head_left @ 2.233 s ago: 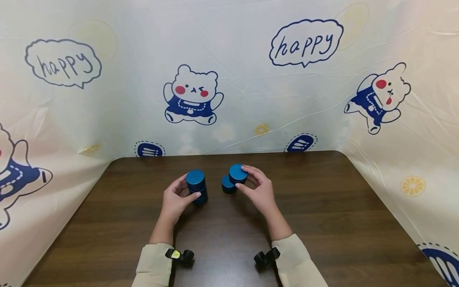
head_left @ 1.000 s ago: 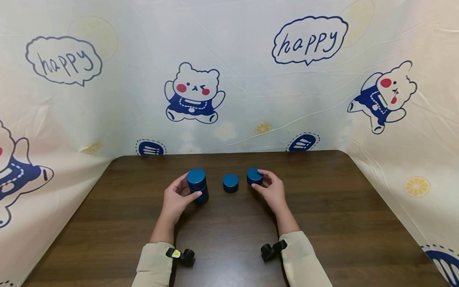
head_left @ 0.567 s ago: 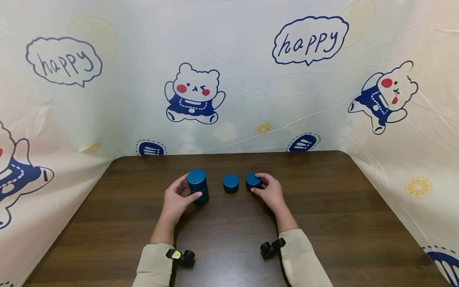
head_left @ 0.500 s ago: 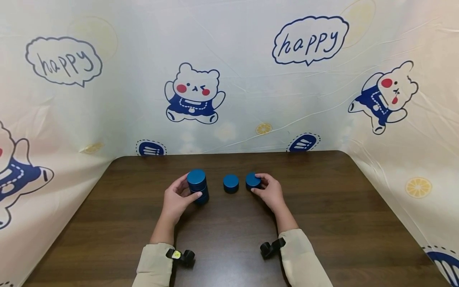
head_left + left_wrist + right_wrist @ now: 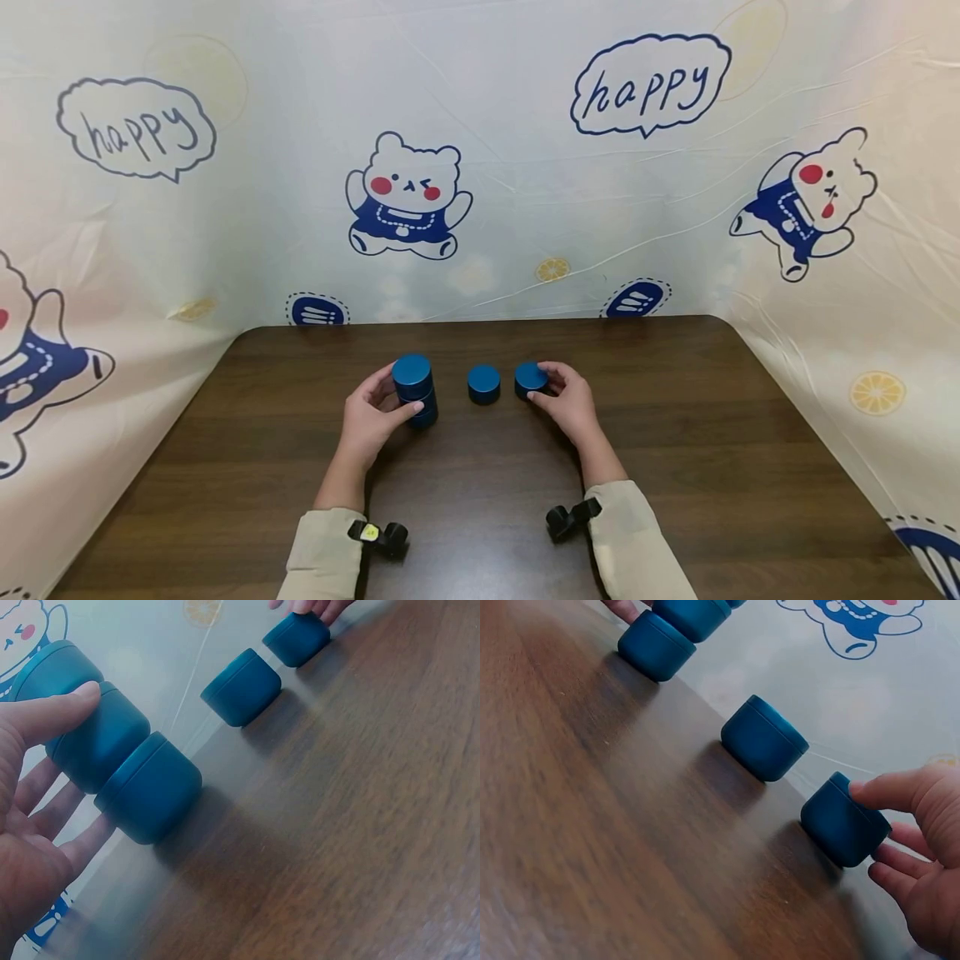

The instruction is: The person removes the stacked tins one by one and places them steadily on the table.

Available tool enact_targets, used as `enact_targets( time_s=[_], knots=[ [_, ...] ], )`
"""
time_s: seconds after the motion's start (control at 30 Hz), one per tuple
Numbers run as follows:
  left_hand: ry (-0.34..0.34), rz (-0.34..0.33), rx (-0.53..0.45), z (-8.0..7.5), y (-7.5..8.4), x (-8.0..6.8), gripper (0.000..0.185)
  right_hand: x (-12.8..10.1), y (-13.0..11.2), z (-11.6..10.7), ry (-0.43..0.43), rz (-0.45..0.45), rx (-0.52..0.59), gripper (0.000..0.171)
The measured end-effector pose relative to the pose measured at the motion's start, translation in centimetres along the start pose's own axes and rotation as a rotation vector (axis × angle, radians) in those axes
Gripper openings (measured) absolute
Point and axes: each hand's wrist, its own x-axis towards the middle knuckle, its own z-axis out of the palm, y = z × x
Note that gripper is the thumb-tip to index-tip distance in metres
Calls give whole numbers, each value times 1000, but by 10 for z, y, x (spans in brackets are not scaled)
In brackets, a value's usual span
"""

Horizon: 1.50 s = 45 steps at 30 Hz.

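Note:
Three round blue tins with lids stand stacked as a column [image 5: 412, 377]. My left hand [image 5: 367, 423] holds this column, thumb across the near side and fingers behind; in the left wrist view the thumb lies on the middle tin [image 5: 112, 735]. A single tin [image 5: 483, 383] stands alone to the right of the stack, touched by neither hand. Farther right, my right hand [image 5: 567, 404] pinches another tin [image 5: 528, 377] between thumb and fingers. That tin sits upright on the table in the right wrist view, the fingertips behind it partly hidden.
All the tins stand toward the far part of a dark brown wooden table [image 5: 465, 508]. Behind it hangs a pale cloth [image 5: 510, 208] printed with bears and lettering. Each sleeve end bears a small black camera [image 5: 570, 521].
My right hand has carried its tin from over the lone tin to the right and down onto the table. My left hand has kept its hold on the stack, almost unmoved.

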Motion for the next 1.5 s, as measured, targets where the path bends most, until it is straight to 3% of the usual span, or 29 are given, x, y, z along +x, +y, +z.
enact_targets(
  time_s=[0.33,0.67,1.27,1.5],
  knots=[
    [-4,4,-6,1,-1,2,71,-5,-10,-8,68,-78,79,48],
    [-13,-3,-19,2,-2,2,72,-12,-25,-9,83,-156,124,46],
    [-41,-14,-13,5,-13,2,70,-25,-43,9,15,-267,159,44],
    [-26,-21,22,2,-10,2,70,-45,-85,16,-46,-298,111,41]
  ],
)
